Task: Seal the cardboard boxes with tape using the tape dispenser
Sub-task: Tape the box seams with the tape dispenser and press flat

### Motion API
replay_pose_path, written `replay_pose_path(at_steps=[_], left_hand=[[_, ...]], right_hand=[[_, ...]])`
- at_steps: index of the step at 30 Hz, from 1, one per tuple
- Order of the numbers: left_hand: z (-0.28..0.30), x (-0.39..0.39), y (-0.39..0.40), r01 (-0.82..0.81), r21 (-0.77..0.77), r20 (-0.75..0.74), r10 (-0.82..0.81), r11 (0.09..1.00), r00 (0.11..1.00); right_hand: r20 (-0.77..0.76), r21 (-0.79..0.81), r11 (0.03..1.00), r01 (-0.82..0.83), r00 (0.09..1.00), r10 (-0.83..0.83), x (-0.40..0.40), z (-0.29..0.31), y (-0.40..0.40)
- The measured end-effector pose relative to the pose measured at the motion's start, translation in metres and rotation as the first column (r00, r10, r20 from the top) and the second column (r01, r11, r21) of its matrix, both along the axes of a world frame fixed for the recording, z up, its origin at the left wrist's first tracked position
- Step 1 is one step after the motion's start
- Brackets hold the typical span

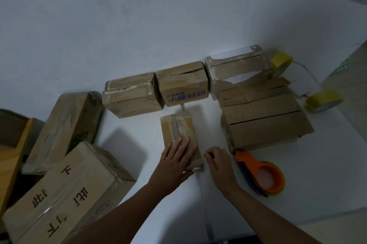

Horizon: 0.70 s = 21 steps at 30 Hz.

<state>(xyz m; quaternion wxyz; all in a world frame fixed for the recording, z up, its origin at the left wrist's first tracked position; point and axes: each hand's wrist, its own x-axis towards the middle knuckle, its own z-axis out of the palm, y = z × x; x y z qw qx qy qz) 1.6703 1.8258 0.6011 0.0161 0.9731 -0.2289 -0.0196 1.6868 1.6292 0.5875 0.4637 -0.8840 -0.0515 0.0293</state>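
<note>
One left hand (174, 156) presses the small box (179, 134) flat.

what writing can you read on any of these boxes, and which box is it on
"小鹿妈妈" in large blue print, on the front of the small middle box in the back row.
A smaller blue line above it on the same box: too blurred to read.
"下" in black on the large box at lower left; the other black characters on it are seen rotated and I cannot read them with confidence.
The remaining boxes and the orange tape dispenser show no readable text.
</note>
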Motion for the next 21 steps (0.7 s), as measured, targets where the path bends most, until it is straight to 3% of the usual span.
replay_pose_path(at_steps=[8, 13, 16, 18, 21], left_hand=[[-0.007, 0.0, 0.002, 0.008, 0.036, 0.035, -0.009, 0.999, 0.999], [-0.006, 0.0, 0.001, -0.017, 0.044, 0.031, 0.016, 0.999, 0.999], [-0.004, 0.0, 0.001, -0.014, 0.044, 0.034, 0.012, 0.999, 0.999], [-0.003, 0.0, 0.002, -0.008, 0.031, 0.018, 0.007, 0.999, 1.0], [-0.003, 0.001, 0.002, -0.011, 0.005, 0.004, 0.011, 1.0, 1.0]], right_hand=[[0.008, -0.103, 0.994, -0.036, 0.999, 0.037, 0.003, -0.005, 0.017], [-0.134, -0.174, 0.982, -0.076, 0.99, 0.053, 0.009, -0.008, 0.021], [-0.29, -0.322, 0.913, -0.253, 0.944, 0.159, 0.019, -0.009, 0.011], [-0.321, -0.296, 0.906, -0.302, 0.925, 0.203, 0.016, -0.009, 0.0], [-0.252, -0.143, 0.939, -0.312, 0.929, 0.27, 0.004, -0.003, -0.024]])
